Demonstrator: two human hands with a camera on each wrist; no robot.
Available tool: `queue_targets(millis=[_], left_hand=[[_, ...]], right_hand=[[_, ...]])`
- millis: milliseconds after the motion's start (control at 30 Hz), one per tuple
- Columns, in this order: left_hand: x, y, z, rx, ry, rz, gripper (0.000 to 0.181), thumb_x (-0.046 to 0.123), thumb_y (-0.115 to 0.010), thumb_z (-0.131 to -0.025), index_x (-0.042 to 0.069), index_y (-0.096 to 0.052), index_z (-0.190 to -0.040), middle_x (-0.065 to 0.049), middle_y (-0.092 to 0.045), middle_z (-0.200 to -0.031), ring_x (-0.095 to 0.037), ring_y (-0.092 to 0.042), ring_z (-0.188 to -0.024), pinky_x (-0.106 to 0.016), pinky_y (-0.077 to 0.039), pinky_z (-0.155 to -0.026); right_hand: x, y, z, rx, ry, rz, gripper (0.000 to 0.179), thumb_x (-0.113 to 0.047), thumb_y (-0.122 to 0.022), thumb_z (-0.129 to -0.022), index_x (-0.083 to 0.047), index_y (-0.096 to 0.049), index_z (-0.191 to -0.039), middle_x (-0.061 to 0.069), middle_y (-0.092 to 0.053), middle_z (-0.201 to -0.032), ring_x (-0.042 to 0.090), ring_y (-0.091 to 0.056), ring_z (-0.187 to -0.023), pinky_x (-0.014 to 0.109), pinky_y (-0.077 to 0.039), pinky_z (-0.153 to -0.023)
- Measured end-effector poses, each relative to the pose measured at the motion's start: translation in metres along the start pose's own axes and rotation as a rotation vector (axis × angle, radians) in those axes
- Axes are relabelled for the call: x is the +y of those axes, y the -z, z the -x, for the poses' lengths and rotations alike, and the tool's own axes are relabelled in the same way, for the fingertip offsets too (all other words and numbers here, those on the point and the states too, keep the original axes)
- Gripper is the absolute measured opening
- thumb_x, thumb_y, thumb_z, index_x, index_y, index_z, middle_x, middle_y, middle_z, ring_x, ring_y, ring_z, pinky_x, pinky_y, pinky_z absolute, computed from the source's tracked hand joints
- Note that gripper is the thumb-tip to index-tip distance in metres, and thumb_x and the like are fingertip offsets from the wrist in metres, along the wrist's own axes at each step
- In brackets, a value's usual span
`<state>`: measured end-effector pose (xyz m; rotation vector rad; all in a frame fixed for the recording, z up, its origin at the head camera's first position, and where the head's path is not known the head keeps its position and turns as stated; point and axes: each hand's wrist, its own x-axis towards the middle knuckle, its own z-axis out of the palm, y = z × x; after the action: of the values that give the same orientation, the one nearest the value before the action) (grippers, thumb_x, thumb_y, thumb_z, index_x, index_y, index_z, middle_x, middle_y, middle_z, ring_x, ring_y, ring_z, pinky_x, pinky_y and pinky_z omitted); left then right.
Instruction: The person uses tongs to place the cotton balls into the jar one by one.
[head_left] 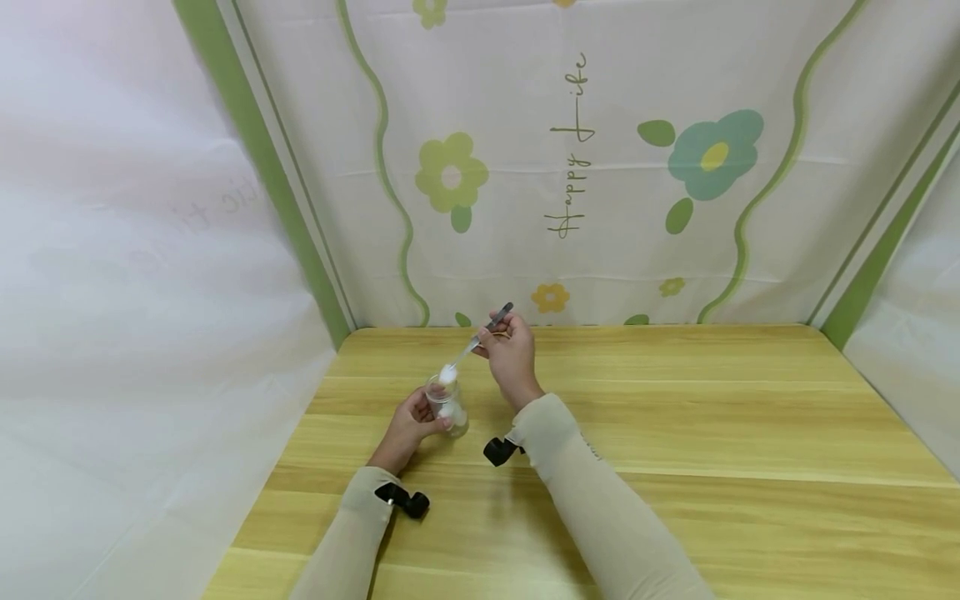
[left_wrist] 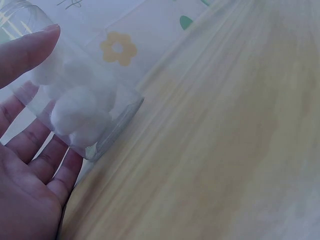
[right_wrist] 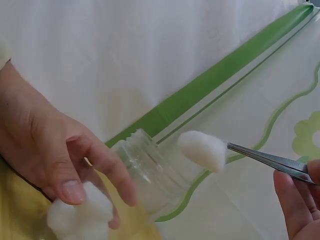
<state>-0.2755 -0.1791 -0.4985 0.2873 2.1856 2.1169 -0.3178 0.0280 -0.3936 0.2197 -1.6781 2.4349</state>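
Note:
My left hand (head_left: 405, 429) grips a clear jar (left_wrist: 120, 120), thumb on one side and fingers on the other. Several white cotton balls (left_wrist: 79, 114) lie inside, toward its base. In the head view the jar tilts slightly, its open mouth facing up. My right hand (head_left: 515, 357) pinches a pair of metal tweezers (right_wrist: 265, 159) that slants down toward the jar. At the tips of the tweezers is one cotton ball (right_wrist: 204, 151), just at the jar's mouth in the head view. Only some fingertips of the right hand show in the right wrist view.
Under both hands is a wood-grain table (head_left: 675, 417). A printed curtain (head_left: 600, 275) with flowers hangs behind its far edge, and a white sheet (head_left: 135, 292) lies along the left side. A black wrist camera (head_left: 499, 451) sticks out from the right sleeve.

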Motion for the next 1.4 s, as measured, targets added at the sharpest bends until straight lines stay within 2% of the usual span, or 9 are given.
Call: queue_targets(millis=[100, 167, 333, 533, 867, 1033, 1400], left_hand=[[0.013, -0.003, 0.004, -0.011, 0.026, -0.006, 0.059, 0.001, -0.076, -0.083, 0.001, -0.049, -0.136, -0.017, -0.054, -0.134, -0.028, -0.05, -0.123, -0.039, -0.039, -0.103], [0.021, -0.005, 0.006, -0.018, 0.042, -0.01, 0.06, -0.003, -0.074, -0.084, -0.001, -0.046, -0.137, -0.019, -0.053, -0.135, -0.03, -0.049, -0.125, -0.041, -0.037, -0.105], [0.021, -0.005, 0.007, -0.02, 0.04, -0.02, 0.066, -0.002, -0.074, -0.084, -0.001, -0.043, -0.142, -0.019, -0.052, -0.135, -0.029, -0.049, -0.125, -0.04, -0.037, -0.105], [0.021, -0.006, 0.008, -0.015, 0.034, -0.031, 0.066, -0.002, -0.074, -0.084, -0.001, -0.042, -0.142, -0.018, -0.052, -0.135, -0.028, -0.048, -0.125, -0.038, -0.037, -0.105], [-0.005, 0.003, -0.005, 0.011, 0.05, -0.003, 0.067, -0.001, -0.076, -0.083, 0.003, -0.044, -0.141, -0.016, -0.052, -0.137, -0.027, -0.047, -0.126, -0.035, -0.038, -0.105], [-0.009, 0.003, -0.006, 0.02, 0.043, -0.003, 0.067, 0.003, -0.078, -0.082, 0.005, -0.046, -0.14, -0.015, -0.052, -0.136, -0.025, -0.048, -0.125, -0.034, -0.038, -0.104], [-0.007, 0.002, -0.005, 0.008, 0.037, -0.005, 0.071, 0.002, -0.076, -0.084, 0.005, -0.041, -0.145, -0.016, -0.049, -0.14, -0.025, -0.046, -0.127, -0.033, -0.037, -0.104]], right_hand=[[0.002, -0.001, 0.003, 0.0, -0.008, 0.006, 0.027, 0.007, -0.06, -0.093, 0.0, -0.054, -0.118, 0.016, -0.054, -0.1, 0.028, -0.065, -0.087, 0.037, -0.057, -0.075], [0.004, -0.002, 0.004, 0.002, -0.013, 0.005, 0.027, 0.007, -0.06, -0.093, 0.0, -0.054, -0.118, 0.016, -0.054, -0.1, 0.029, -0.065, -0.087, 0.037, -0.057, -0.075], [0.01, -0.002, 0.005, 0.007, -0.014, -0.007, 0.027, 0.007, -0.061, -0.092, 0.001, -0.054, -0.118, 0.016, -0.054, -0.099, 0.037, -0.065, -0.092, 0.036, -0.057, -0.076], [0.016, -0.002, 0.007, 0.011, -0.017, -0.014, 0.028, 0.007, -0.06, -0.092, 0.002, -0.053, -0.118, 0.016, -0.053, -0.1, 0.04, -0.064, -0.093, 0.036, -0.057, -0.076], [0.023, 0.0, 0.008, 0.01, -0.025, -0.019, 0.027, 0.008, -0.06, -0.092, 0.001, -0.053, -0.118, 0.016, -0.053, -0.101, 0.036, -0.064, -0.091, 0.038, -0.056, -0.077], [0.025, 0.002, 0.008, 0.017, -0.025, -0.01, 0.028, 0.009, -0.059, -0.092, 0.002, -0.054, -0.119, 0.015, -0.053, -0.1, 0.035, -0.065, -0.091, 0.038, -0.056, -0.077], [0.027, 0.007, 0.008, 0.033, -0.033, -0.008, 0.027, 0.007, -0.06, -0.093, 0.001, -0.054, -0.119, 0.015, -0.054, -0.101, 0.032, -0.065, -0.092, 0.036, -0.056, -0.077]])
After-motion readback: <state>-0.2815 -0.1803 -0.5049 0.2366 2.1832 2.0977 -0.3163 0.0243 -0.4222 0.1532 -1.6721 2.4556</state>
